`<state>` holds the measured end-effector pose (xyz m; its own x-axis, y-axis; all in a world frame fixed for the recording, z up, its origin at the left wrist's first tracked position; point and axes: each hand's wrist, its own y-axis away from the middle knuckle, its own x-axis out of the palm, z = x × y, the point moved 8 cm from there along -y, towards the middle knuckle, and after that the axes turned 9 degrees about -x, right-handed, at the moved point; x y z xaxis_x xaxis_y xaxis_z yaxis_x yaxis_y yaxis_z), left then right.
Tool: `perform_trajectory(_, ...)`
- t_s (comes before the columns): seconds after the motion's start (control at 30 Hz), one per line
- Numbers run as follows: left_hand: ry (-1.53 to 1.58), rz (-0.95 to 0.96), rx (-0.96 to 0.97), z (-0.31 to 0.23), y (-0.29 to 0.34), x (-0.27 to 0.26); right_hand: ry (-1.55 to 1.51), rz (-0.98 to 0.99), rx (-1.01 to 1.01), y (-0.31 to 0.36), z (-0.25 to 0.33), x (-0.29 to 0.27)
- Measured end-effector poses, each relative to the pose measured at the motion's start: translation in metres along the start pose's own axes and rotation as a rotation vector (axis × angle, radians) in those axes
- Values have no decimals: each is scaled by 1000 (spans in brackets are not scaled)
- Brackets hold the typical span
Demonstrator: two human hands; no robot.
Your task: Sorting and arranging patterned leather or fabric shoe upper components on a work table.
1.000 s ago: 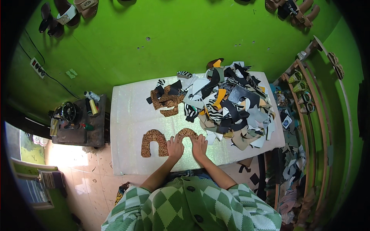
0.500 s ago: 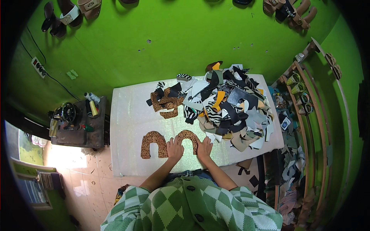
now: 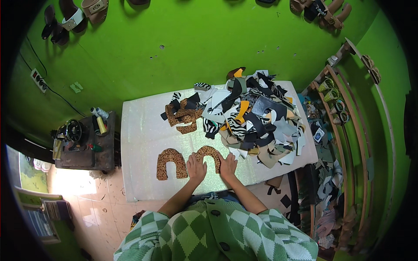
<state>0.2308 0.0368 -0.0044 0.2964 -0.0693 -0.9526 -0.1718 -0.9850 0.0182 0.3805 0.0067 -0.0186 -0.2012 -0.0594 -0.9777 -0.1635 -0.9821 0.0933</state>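
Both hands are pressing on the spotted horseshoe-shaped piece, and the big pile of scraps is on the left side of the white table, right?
Not quite. In the head view the big pile of scraps is on the right side of the white table. The left hand and right hand do rest on the spotted horseshoe-shaped piece.

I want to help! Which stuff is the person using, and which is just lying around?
In use:
left hand and right hand, both flat on the right leopard arch
left leopard arch beside it

Lying about:
scrap pile
leopard scraps
sewing machine
wall sandals
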Motion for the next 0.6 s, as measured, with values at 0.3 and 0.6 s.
perform_trajectory(0.3,56,-45,-139,25,-8,-1,-362,-141,-36,-4,-7,-3)
perform_trajectory(0.6,1,133,-371,25,-51,4,-399,-201,42,-39,3,-1)
